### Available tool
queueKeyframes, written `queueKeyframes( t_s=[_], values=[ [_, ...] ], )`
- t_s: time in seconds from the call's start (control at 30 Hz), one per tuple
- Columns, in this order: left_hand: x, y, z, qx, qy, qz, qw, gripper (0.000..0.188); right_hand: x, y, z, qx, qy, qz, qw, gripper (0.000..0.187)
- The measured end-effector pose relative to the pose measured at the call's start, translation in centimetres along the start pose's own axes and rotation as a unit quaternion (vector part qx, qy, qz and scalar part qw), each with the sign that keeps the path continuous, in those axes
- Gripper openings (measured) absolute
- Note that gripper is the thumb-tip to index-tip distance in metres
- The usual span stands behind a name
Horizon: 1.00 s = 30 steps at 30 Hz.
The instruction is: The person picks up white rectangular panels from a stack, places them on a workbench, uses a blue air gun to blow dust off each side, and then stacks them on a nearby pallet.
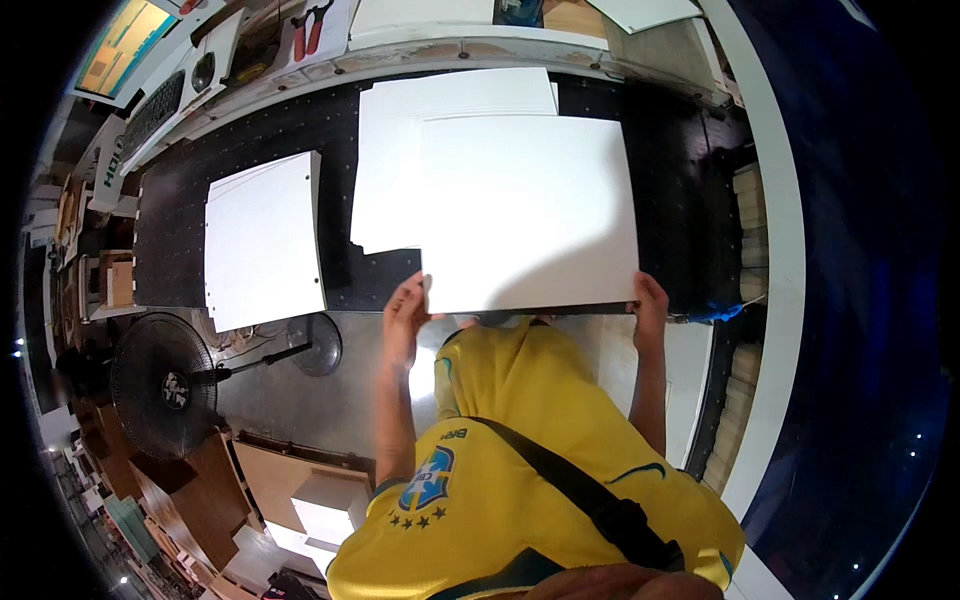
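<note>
A large white rectangular panel (pixel 530 200) spans the space between my two hands, its near edge toward my body. My left hand (pixel 405 305) grips the near left corner with closed fingers. At the near right corner my right hand (pixel 650 300) is closed on the same panel. Beneath and beyond it lies a stack of white panels (pixel 390 170), partly covered by the one I hold. A second stack of white panels (pixel 262 240) rests farther left, with small dark holes or dots along its edges. A shadow falls across the held panel's right part.
The stacks lie on a black dotted work surface (pixel 170 220). A black standing fan (pixel 165 385) is at the lower left. Red-handled pliers (pixel 312 30), a keyboard (pixel 155 115) and a monitor (pixel 120 50) sit beyond the far edge. A white rail (pixel 785 200) borders the right side.
</note>
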<state>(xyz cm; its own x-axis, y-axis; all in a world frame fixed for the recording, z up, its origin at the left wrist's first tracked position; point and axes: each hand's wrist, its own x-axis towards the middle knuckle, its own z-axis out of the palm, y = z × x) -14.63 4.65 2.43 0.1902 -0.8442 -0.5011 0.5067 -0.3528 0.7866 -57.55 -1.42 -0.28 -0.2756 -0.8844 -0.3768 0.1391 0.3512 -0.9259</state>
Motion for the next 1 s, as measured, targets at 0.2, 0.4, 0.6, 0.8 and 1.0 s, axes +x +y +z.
queueKeyframes(
  t_s=[0.2, 0.4, 0.6, 0.8, 1.0],
  values=[
    [-0.4, 1.6, 5.8, 0.066, -0.155, 0.027, 0.985, 0.051, 2.9, 1.1, -2.7, -0.017, -0.006, -0.024, 1.000, 0.031],
    [-0.4, 8.7, 12.7, 0.191, -0.141, 0.192, 0.952, 0.058, 3.6, 3.2, -1.3, -0.085, -0.018, 0.064, 0.994, 0.033],
    [-3.7, 13.3, 21.6, 0.344, -0.123, 0.226, 0.903, 0.060, -2.4, -0.6, 3.3, -0.292, -0.033, -0.125, 0.948, 0.055],
    [-4.3, 9.0, 30.1, 0.311, -0.340, 0.288, 0.840, 0.057, -7.1, -8.8, 2.7, -0.333, -0.003, -0.405, 0.851, 0.058],
    [2.4, -3.4, 29.4, 0.538, -0.417, 0.262, 0.684, 0.046, -5.5, -8.3, -2.5, -0.223, 0.181, -0.331, 0.899, 0.052]
  ],
)
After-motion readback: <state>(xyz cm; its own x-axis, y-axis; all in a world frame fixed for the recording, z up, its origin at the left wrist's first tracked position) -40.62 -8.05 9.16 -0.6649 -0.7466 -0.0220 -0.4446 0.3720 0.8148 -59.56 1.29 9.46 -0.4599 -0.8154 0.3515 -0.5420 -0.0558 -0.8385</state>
